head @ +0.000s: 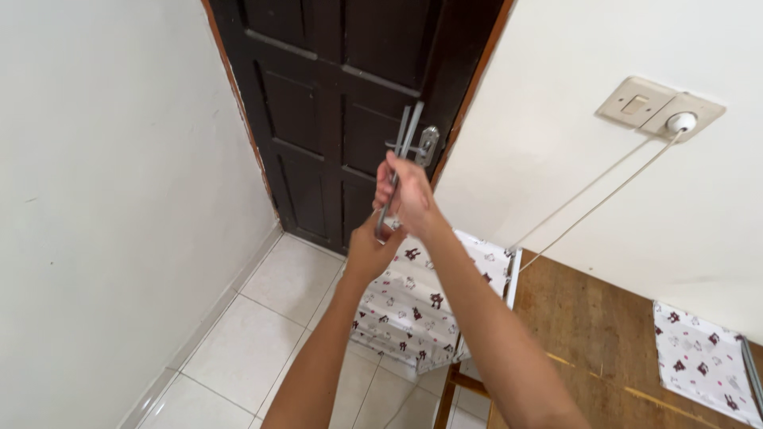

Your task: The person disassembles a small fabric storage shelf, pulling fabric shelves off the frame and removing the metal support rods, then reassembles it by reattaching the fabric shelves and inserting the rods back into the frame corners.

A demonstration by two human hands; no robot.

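Both my arms reach forward toward a dark brown panelled door [334, 95]. My right hand [407, 195] is closed around a slim metal tube frame [404, 143] that rises in front of the door's silver handle [428, 145]. My left hand [372, 250] grips the lower end of the same metal frame, just below the right hand. A white cloth with small dark printed figures [413, 306] hangs from the frame beneath my hands.
A white wall [103, 199] stands on the left, over a white tiled floor [270, 326]. On the right wall are a beige switch and socket plate [656, 106] with a white plug and cords. A wooden tabletop [604, 334] carries another patterned cloth [703, 361].
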